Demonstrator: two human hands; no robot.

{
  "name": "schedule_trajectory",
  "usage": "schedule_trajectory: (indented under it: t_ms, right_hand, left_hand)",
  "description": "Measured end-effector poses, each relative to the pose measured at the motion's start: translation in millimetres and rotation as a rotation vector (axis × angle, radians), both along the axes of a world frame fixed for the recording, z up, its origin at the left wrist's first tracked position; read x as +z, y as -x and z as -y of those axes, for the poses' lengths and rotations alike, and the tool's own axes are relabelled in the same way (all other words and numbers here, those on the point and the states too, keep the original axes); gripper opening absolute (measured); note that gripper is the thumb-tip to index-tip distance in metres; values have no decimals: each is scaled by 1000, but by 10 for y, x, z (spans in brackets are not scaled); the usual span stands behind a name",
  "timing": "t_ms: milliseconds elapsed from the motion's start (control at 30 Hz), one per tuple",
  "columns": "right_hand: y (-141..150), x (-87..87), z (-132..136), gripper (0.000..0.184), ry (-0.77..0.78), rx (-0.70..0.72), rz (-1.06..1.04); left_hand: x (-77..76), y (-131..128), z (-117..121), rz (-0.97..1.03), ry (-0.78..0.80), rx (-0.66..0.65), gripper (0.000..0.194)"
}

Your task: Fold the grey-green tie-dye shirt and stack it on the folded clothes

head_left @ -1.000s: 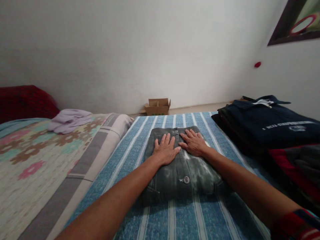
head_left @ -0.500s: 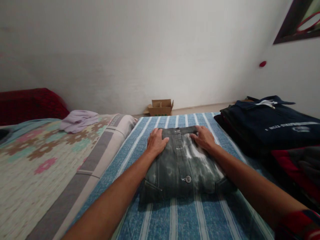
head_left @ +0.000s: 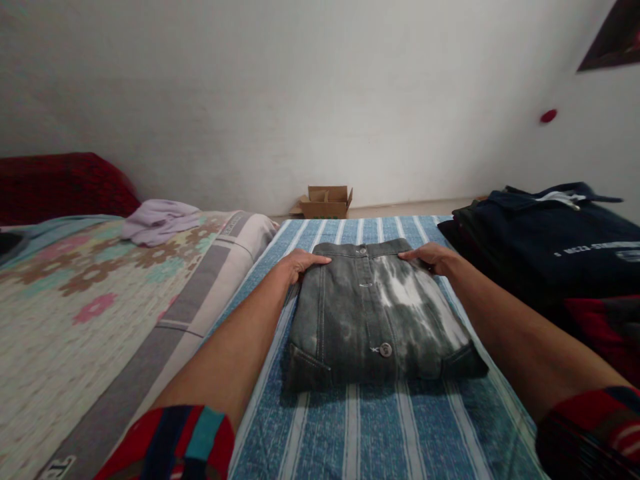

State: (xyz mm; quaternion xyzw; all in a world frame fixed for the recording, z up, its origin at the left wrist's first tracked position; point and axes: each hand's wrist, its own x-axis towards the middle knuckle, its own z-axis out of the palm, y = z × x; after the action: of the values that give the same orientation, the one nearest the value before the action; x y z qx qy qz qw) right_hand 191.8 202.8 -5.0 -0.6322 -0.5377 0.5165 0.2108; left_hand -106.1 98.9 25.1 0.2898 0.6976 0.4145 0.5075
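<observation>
A folded grey-green denim jacket (head_left: 345, 313) with pale bleached patches and a metal button lies flat on the blue striped cloth (head_left: 325, 433). My left hand (head_left: 302, 263) grips its far left corner, thumb on top and the fingers out of sight along the side or underneath. At the far right corner, my right hand (head_left: 433, 256) pinches the fabric the same way, its thumb over the edge. Both forearms reach forward on either side of the jacket.
To the right sits a stack of folded clothes with a navy garment (head_left: 545, 233) on top. On the left is a bed with a flowered cover (head_left: 125, 320) and a crumpled lilac cloth (head_left: 161, 221). An open cardboard box (head_left: 327, 203) stands by the wall.
Both hands have shifted from lying flat on the jacket's top to holding its far corners from the sides. The view has tilted slightly, and the left sleeve now shows.
</observation>
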Motion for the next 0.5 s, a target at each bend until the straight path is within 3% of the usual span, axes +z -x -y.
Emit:
schedule_trajectory:
  t_ms: [100,233,300,400,500]
  right_hand:
    - [13,26,50,19,19,5,-163]
    - [15,231,120,25,-76,-35,-359]
    - [-3,454,154,26,-146,-46,-448]
    - [-88,883,256,27,-280,-33,-568]
    - [-272,1220,539,33,-583,88,-675]
  left_hand:
    - [22,3,-35,9,77,-34,34]
    - [246,-44,15,30,-59,-47,33]
    - [492,-87,76,13,-197,-63,34]
    - [985,-168,250,-119,-486,-64,38]
    - [1394,-273,632,-411,-781,-68,46]
